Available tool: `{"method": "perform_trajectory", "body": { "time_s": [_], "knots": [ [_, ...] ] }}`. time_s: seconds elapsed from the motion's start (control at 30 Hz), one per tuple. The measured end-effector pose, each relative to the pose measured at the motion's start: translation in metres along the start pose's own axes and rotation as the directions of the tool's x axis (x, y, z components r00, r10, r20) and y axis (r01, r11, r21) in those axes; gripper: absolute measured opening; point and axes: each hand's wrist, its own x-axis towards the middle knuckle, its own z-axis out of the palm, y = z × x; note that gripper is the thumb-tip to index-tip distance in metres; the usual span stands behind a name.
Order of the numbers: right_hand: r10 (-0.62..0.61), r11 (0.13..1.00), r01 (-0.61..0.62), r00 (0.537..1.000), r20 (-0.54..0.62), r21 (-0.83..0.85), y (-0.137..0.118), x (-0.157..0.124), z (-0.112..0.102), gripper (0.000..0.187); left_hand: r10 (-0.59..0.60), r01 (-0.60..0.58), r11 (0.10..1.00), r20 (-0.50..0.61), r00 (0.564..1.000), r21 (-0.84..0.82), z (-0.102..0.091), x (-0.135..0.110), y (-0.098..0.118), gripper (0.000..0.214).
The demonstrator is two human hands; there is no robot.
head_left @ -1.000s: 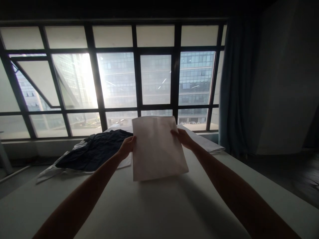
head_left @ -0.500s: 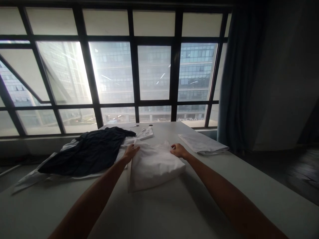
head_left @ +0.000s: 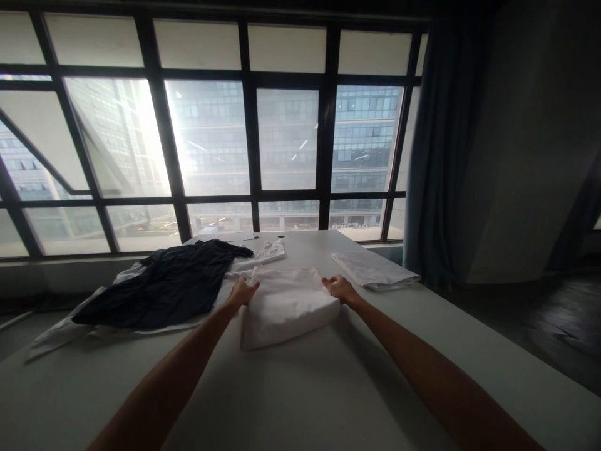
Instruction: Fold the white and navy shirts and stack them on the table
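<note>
A folded white cloth garment (head_left: 291, 307) is spread between my two hands over the table; its exact kind does not show. My left hand (head_left: 243, 292) pinches its left edge, thumb on top. On the opposite edge my right hand (head_left: 339, 289) grips the fabric with thumb and fingers closed. The garment's near edge hangs a little lower at the left corner. Left of it lies a dark navy garment (head_left: 169, 285), spread over white cloth (head_left: 51, 341). To the right rests another folded white cloth (head_left: 373, 270), flat on the table.
The pale table (head_left: 263, 401) reaches away toward a wall of black-framed windows (head_left: 251, 138). A small white folded piece (head_left: 272, 250) lies beyond the garment. Two dark round spots mark the table's far end. A blue curtain (head_left: 436, 163) hangs at the right.
The white garment has become flatter and smoother, its far edge straighter, and its near edge sits slightly higher in view. Both hands keep hold of its sides.
</note>
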Motion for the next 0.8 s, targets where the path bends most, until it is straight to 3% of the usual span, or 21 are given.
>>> {"method": "perform_trajectory", "body": {
  "time_s": [0.07,0.17,0.27,0.33,0.43,0.7,0.8],
  "knots": [
    [0.014,0.992,-0.031,0.99,0.137,0.122,0.002,-0.022,-0.013,0.065,-0.015,0.014,1.0,0.071,0.997,0.021,-0.011,-0.021,-0.005,0.077],
    [-0.119,0.972,0.053,0.951,0.284,0.231,0.005,-0.053,-0.029,0.079,-0.041,0.031,0.998,0.206,0.978,0.051,-0.025,-0.058,-0.014,0.075],
    [-0.274,0.935,0.184,0.918,0.288,0.303,0.01,-0.074,-0.038,0.078,-0.008,-0.006,0.999,0.278,0.96,0.049,-0.033,-0.087,-0.022,0.064],
    [-0.306,0.917,0.198,0.905,0.295,0.346,0.014,-0.084,-0.041,0.083,0.044,-0.055,0.998,0.286,0.957,0.031,-0.036,-0.1,-0.025,0.061],
    [-0.282,0.916,0.145,0.896,0.344,0.373,0.019,-0.093,-0.041,0.092,0.113,-0.112,0.994,0.267,0.957,-0.017,-0.037,-0.108,-0.029,0.057],
    [-0.213,0.952,0.097,0.892,0.399,0.291,0.023,-0.098,-0.043,0.085,0.131,-0.132,0.991,0.227,0.965,-0.014,-0.036,-0.107,-0.035,0.051],
    [-0.147,0.964,0.054,0.925,0.349,0.261,0.021,-0.098,-0.039,0.074,0.115,-0.117,0.993,0.224,0.968,-0.005,-0.036,-0.107,-0.036,0.05]
  ]
}}
